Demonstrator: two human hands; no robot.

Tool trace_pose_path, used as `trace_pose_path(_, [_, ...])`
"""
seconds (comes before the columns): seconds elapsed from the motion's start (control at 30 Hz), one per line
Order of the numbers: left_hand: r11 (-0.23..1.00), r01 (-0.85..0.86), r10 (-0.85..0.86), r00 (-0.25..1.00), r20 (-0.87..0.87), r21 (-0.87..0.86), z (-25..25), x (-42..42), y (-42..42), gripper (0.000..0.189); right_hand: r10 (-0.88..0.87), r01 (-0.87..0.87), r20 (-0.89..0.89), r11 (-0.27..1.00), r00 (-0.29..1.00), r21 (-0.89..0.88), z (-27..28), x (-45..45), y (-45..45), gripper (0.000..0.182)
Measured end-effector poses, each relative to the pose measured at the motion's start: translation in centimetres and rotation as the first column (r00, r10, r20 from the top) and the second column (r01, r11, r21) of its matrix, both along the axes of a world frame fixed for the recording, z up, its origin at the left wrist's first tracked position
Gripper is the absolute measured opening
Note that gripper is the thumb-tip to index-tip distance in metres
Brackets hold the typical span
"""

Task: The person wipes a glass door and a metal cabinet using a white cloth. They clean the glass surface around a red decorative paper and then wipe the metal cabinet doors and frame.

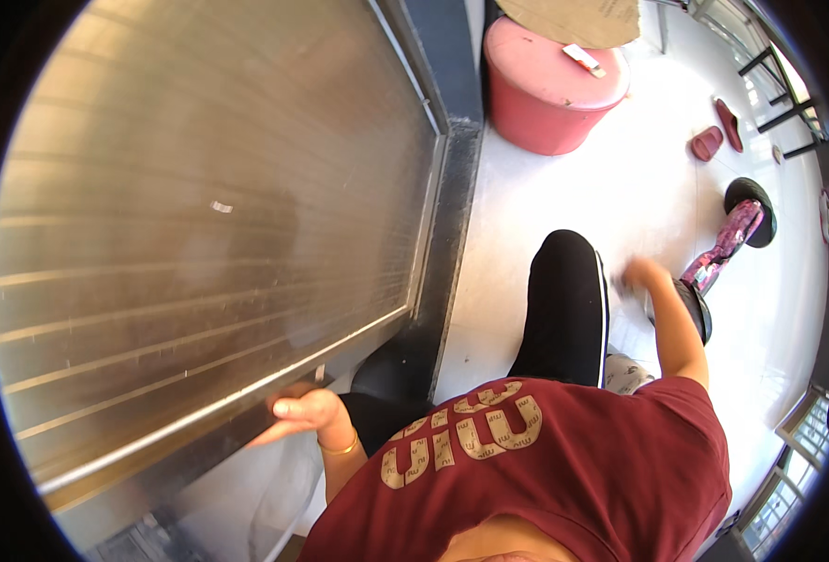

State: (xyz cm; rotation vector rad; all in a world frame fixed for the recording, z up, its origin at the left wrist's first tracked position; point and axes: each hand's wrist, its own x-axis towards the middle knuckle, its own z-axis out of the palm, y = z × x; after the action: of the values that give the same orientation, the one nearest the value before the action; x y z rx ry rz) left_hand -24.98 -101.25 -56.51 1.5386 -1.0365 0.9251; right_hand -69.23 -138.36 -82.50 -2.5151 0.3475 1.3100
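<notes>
My left hand (310, 413), a gold bangle (341, 442) at its wrist, is beside the lower edge of a large glass panel (246, 175). Its thumb and fingers are spread, and nothing shows between them; whether they touch the panel's dark frame (207, 446) is unclear. Out to the right, my right hand (643, 275) is blurred by motion over the floor. A pink patterned hoverboard (716, 249) lies close to that hand, and the forearm covers part of its nearer wheel (699, 312). I cannot make out anything in the right hand.
Ahead stands a round pink stool (555, 105), with a small white-and-red box (583, 60) and a cardboard piece (576, 21) on top. Dark red slippers (707, 143) lie on the pale tiled floor (527, 190). Black metal legs (787, 116) rise at the far right.
</notes>
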Motion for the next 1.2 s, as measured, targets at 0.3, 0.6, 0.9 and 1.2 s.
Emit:
trace_pose_path(0.3, [0.99, -0.139, 0.139, 0.99, -0.025, 0.03, -1.0, 0.2, 1.8, 0.065, -0.476, 0.439, -0.645, 0.868, 0.597, -0.234, 4.5, -2.3, 15.1, 0.044])
trace_pose_path(0.6, [0.979, 0.204, -0.205, 0.979, -0.001, -0.023, -0.2, 0.6, 0.4, 0.067, -0.532, 0.279, -0.649, 0.844, 0.544, -0.458, 0.3, -4.7, 16.7, 0.04])
trace_pose_path(0.9, [0.987, 0.151, -0.152, 0.988, 0.022, 0.049, 0.1, 0.5, 1.5, 0.073, -0.783, 0.675, 0.084, 0.47, 0.616, -0.568, 5.7, -2.4, 20.1, 0.02])
trace_pose_path(1.2, [0.997, 0.074, -0.073, 0.997, 0.025, -0.032, 0.1, 0.7, 1.3, 0.075, -0.319, 0.428, 0.304, -0.797, -0.898, 0.426, 2.8, -22.8, 23.0, 0.035])
